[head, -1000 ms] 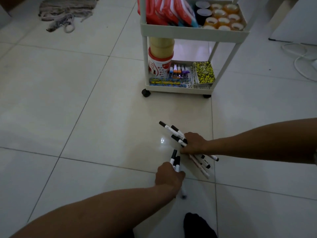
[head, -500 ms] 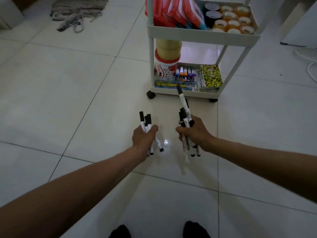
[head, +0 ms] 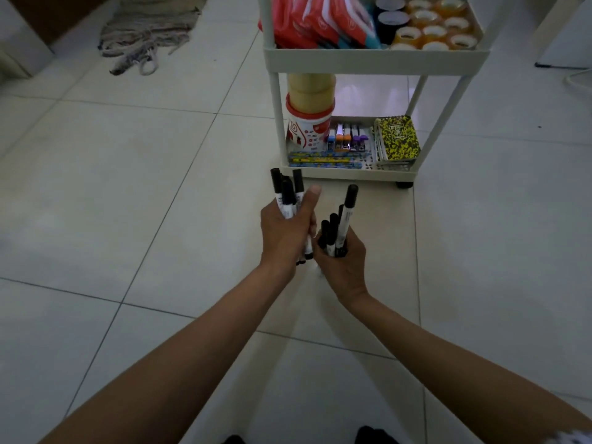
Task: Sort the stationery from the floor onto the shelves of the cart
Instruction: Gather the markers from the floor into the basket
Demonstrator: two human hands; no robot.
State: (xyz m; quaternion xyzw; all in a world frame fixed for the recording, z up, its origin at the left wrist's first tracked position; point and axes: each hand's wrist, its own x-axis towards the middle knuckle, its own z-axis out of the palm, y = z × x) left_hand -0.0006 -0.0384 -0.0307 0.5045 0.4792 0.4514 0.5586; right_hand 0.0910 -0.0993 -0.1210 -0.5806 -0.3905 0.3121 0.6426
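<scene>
Gripping black-capped markers (head: pixel 287 196) upright in left hand (head: pixel 283 233) | right hand (head: pixel 344 261) clutches second marker bunch (head: pixel 339 229), caps up | hands side by side above tiled floor (head: pixel 128 193), just before cart (head: pixel 374 60) | cart shelves carry tape rolls (head: pixel 432 32), notebook (head: pixel 398 139)

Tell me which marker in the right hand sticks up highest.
The white-barrelled marker on the bundle's right side, in the right hand: its black cap stands well above the shorter black caps beside it.
</scene>
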